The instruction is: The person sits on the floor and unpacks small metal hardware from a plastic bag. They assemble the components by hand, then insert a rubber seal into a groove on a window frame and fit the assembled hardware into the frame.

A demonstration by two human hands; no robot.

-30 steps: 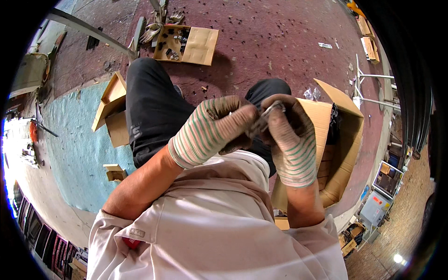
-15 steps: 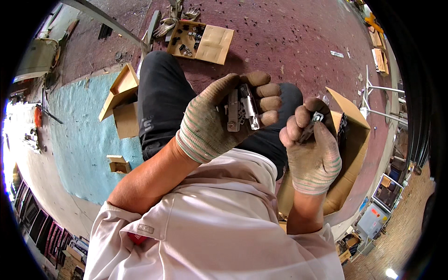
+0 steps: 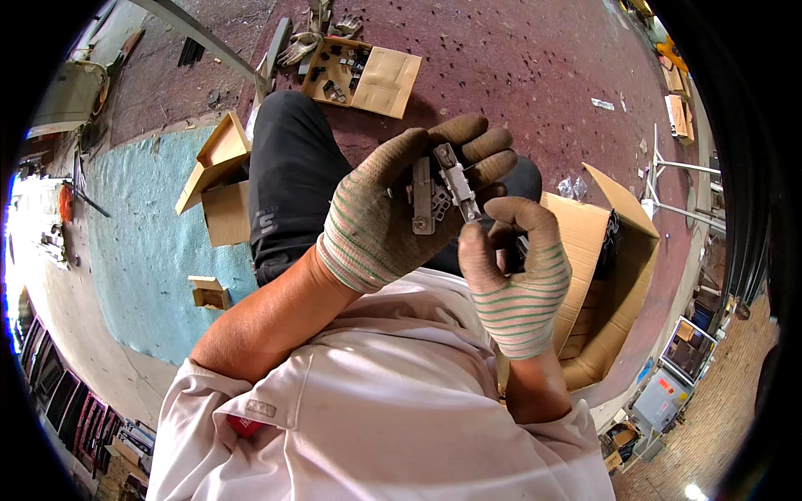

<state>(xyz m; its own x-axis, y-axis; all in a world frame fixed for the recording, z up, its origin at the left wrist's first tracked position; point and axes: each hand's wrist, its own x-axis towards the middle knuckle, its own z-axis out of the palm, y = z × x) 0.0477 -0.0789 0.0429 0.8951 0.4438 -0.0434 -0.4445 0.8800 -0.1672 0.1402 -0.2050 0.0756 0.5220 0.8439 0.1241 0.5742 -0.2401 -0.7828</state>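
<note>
My left hand (image 3: 388,204), in a striped knit work glove with a brown palm, is turned palm up with its fingers curled round small metal fittings. A flat grey bar-shaped fitting (image 3: 423,200) lies along the palm. Beside it, a slimmer silver fitting (image 3: 456,179) rests against the fingers at a slant. My right hand (image 3: 522,280), gloved alike, has its thumb and forefinger close to the silver fitting's lower end; whether they touch it I cannot tell. A small dark piece (image 3: 523,245) shows partly within its bent fingers, mostly hidden.
Beyond my knees, a shallow cardboard box (image 3: 385,81) holds small dark parts, with work gloves (image 3: 298,48) behind it. At my right stands a large open carton (image 3: 614,321). More cardboard boxes (image 3: 225,213) sit on the blue mat (image 3: 138,242) at left. Dark bits dot the red floor.
My right hand has moved left and in to the fittings in my left palm, bringing its small piece along. The silver fitting now slants more, its lower end nearer the right fingertips.
</note>
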